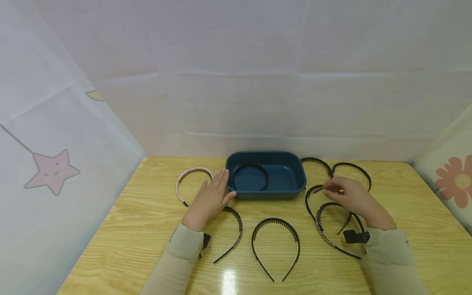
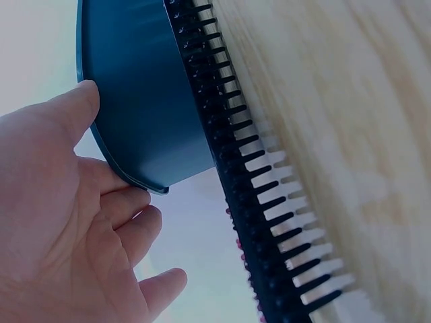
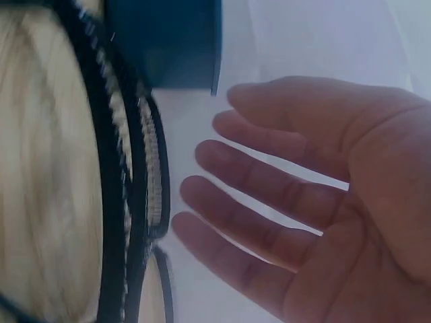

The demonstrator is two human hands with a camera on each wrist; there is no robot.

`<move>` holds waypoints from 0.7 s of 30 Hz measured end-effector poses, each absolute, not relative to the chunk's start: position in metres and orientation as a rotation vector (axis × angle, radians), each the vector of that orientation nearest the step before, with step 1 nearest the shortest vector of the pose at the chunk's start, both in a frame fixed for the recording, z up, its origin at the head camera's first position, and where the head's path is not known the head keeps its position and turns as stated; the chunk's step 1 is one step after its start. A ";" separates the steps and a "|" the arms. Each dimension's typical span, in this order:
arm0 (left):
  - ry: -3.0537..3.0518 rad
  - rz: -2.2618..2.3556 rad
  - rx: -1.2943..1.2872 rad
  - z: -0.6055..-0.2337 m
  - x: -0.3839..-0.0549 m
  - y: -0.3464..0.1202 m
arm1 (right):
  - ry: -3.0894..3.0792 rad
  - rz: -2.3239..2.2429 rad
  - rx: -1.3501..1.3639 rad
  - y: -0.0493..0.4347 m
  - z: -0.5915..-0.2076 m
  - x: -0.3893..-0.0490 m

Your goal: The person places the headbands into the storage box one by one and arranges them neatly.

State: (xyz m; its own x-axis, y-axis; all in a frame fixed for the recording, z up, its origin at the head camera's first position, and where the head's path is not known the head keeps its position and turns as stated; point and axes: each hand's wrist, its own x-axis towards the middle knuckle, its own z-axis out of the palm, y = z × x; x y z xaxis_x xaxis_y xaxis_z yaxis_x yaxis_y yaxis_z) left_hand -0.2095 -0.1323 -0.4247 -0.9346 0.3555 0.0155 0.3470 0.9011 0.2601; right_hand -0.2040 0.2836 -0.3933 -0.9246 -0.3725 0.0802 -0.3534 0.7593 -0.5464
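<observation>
My left hand [image 1: 210, 198] rests against the left front corner of a dark blue rectangular bin [image 1: 269, 196], fingers straight along its side and thumb at the front wall. One black toothed headband [image 1: 266, 176] leans inside the bin at its left. Over the group of headbands on the right hovers my right hand [image 1: 352, 198], its fingers loosely bent and holding nothing in the right wrist view. Beneath it lie a black headband [image 1: 308, 205] and a patterned one [image 1: 324, 237]. A black comb-toothed headband [image 2: 232, 168] crosses the left wrist view beside the bin.
A pink headband [image 1: 178, 186] lies left of the bin, a dark one [image 1: 240, 227] by the left forearm, and a black one [image 1: 275, 220] at front centre. Two more headbands, one behind [image 1: 318, 160] and one farther right [image 1: 365, 172], lie near the right hand. White cloth [image 1: 236, 102] hangs behind the wooden table [image 1: 129, 229].
</observation>
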 end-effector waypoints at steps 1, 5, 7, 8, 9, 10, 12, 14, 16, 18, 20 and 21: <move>3.030 0.408 0.560 -0.425 -0.209 -0.132 | 2.910 -0.889 -0.589 0.287 -0.395 -0.204; 3.035 0.414 0.567 -0.425 -0.209 -0.132 | 2.896 -0.838 -0.576 0.298 -0.400 -0.204; 3.038 0.413 0.567 -0.424 -0.209 -0.133 | 2.886 -0.817 -0.566 0.302 -0.402 -0.206; 3.039 0.416 0.567 -0.424 -0.209 -0.133 | 2.881 -0.806 -0.564 0.304 -0.402 -0.206; 3.042 0.415 0.568 -0.425 -0.208 -0.133 | 2.873 -0.803 -0.556 0.305 -0.403 -0.206; 3.043 0.417 0.568 -0.425 -0.208 -0.133 | 2.869 -0.795 -0.551 0.305 -0.403 -0.207; 3.045 0.425 0.571 -0.425 -0.208 -0.133 | 2.848 -0.788 -0.538 0.307 -0.403 -0.206; 3.046 0.433 0.576 -0.424 -0.208 -0.133 | 2.829 -0.788 -0.526 0.308 -0.404 -0.206; 3.043 0.439 0.579 -0.425 -0.208 -0.133 | 2.809 -0.788 -0.515 0.309 -0.405 -0.205; 3.041 0.433 0.575 -0.424 -0.209 -0.132 | 2.796 -0.795 -0.500 0.310 -0.405 -0.205; 3.040 0.424 0.572 -0.424 -0.209 -0.133 | 2.787 -0.800 -0.495 0.311 -0.405 -0.205; 3.040 0.426 0.573 -0.424 -0.209 -0.132 | 2.783 -0.801 -0.496 0.311 -0.405 -0.205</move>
State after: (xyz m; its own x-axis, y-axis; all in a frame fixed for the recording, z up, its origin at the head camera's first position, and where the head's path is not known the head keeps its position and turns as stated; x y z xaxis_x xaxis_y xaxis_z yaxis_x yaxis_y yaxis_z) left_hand -0.2088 -0.1324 -0.4237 -0.9326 0.3595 0.0320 0.3544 0.8956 0.2690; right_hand -0.2050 0.3112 -0.4048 -0.9231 -0.3714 -0.1003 -0.2613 0.7966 -0.5451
